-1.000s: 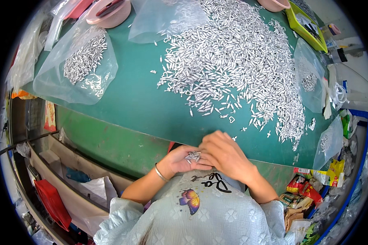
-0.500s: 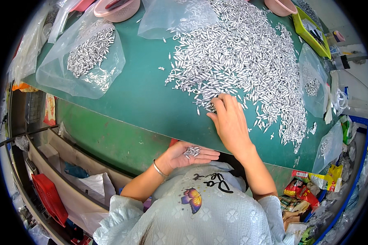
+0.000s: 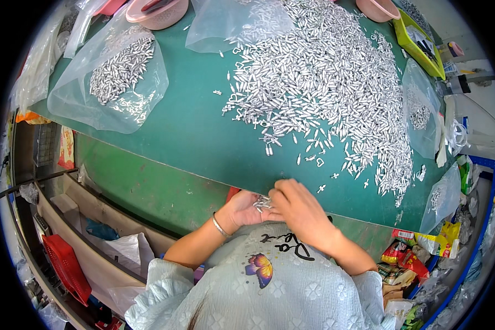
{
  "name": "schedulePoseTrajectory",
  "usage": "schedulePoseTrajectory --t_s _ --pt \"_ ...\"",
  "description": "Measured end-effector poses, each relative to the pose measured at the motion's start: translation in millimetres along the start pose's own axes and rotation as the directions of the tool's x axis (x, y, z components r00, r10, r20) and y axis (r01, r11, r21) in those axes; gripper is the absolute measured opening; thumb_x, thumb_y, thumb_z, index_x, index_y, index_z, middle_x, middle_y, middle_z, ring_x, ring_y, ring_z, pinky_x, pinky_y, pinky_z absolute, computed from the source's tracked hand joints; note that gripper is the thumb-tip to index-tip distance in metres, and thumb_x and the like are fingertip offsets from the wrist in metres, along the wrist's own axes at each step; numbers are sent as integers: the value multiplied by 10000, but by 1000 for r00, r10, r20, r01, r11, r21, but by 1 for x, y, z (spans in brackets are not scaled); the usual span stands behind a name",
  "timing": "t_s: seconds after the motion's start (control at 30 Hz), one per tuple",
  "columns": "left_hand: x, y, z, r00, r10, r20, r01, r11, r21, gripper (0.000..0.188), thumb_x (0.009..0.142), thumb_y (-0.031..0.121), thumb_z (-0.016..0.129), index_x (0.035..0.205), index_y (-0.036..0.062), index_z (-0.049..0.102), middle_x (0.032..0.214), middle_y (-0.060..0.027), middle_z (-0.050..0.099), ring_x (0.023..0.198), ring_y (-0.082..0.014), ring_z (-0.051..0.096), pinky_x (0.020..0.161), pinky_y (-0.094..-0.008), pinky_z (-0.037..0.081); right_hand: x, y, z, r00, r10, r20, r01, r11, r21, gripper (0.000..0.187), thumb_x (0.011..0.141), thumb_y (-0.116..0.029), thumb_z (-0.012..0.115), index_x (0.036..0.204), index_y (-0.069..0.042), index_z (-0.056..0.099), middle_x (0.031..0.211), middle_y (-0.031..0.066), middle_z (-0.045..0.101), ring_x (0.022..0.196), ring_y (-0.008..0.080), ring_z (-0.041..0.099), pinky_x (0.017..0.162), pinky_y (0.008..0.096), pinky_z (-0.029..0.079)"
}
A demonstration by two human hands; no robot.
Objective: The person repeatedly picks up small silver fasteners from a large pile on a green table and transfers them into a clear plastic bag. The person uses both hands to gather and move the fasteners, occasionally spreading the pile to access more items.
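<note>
My left hand is palm up at the table's near edge, cradling several small silver bullet-shaped metal pieces. Over that palm bends my right hand, its curled fingertips meeting the pieces; what it pinches, if anything, is hidden. Beyond both hands a wide heap of the same silver pieces spreads over the green tabletop. A few loose ones, with a small heart-shaped part and small cross-shaped parts, lie between the heap and my right hand.
Clear plastic bags with silver pieces lie at the left and right. Pink baskets and a yellow-green tray stand at the back. Below left are a cardboard-coloured shelf and a red basket; snack packets fill the lower right.
My right hand has drawn back from the heap's near edge to my left palm. Loose pieces it covered now show on the table. My left hand has hardly moved.
</note>
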State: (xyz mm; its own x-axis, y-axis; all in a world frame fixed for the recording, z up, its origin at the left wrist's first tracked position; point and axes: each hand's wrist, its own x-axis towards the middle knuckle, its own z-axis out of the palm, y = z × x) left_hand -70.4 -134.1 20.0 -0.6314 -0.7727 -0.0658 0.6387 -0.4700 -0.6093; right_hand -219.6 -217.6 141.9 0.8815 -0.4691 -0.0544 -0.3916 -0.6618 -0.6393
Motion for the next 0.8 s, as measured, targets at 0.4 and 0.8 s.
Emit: schedulePoseTrajectory --t_s 0.4,0.8 --pt "4 4 8 994 -61 -89 72 989 127 618 1036 372 315 1418 -114 332 1434 -398 328 1339 -497 376 1094 -539 388 24 28 -1 948 53 -313 -143 951 -273 307 740 -86 685 1018 4 591 1019 129 552 967 314 512 793 411 416" --pt "0 -1 12 995 -59 -74 62 997 35 504 1012 220 322 1322 -170 394 1344 -387 444 1294 -503 428 1122 -578 336 17 22 5 920 25 -390 -79 989 -123 263 742 -24 732 960 -1 586 894 123 560 819 343 540 693 422 451"
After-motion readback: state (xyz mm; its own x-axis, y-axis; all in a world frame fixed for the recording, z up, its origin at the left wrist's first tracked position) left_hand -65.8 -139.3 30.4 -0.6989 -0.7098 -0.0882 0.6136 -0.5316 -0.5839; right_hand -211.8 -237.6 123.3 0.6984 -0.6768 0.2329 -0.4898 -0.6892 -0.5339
